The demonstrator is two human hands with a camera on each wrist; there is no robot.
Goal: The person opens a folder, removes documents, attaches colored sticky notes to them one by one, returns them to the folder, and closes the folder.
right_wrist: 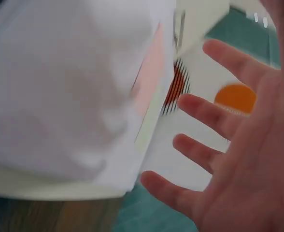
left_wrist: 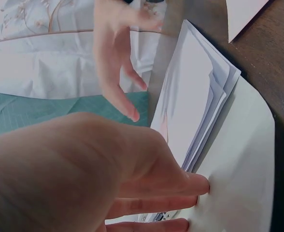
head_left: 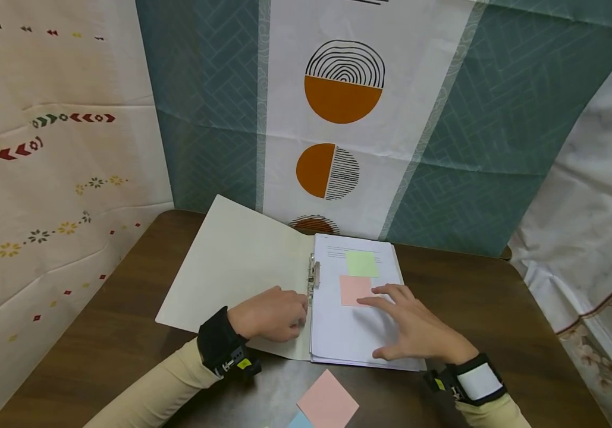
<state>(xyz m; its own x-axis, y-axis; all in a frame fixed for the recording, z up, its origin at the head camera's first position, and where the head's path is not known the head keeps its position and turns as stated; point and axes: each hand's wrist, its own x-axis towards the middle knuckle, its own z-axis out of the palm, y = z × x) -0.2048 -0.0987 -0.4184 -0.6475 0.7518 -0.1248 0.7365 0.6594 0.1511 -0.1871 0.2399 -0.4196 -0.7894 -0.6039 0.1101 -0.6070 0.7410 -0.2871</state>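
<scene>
A lever-arch folder lies spread on the table, its pale cover [head_left: 252,261] to the left and a stack of white sheets [head_left: 338,333] to the right of the metal ring clasp [head_left: 313,273]. A green sticky note [head_left: 361,263] is on the top sheet, with a pink sticky note [head_left: 355,290] just below it. My left hand [head_left: 273,314] rests beside the clasp; in the left wrist view its fingertips [left_wrist: 200,183] touch the folder's inside. Above the sheets hovers my right hand [head_left: 418,324], fingers spread and holding nothing, fingertips overlapping the pink note's edge in the head view.
Nearer the front lie a loose pink note [head_left: 329,399] and, partly beneath it, a blue note [head_left: 300,421]. The dark wooden table [head_left: 461,285] is bordered by a patterned curtain [head_left: 322,119] behind and white cloths at both sides.
</scene>
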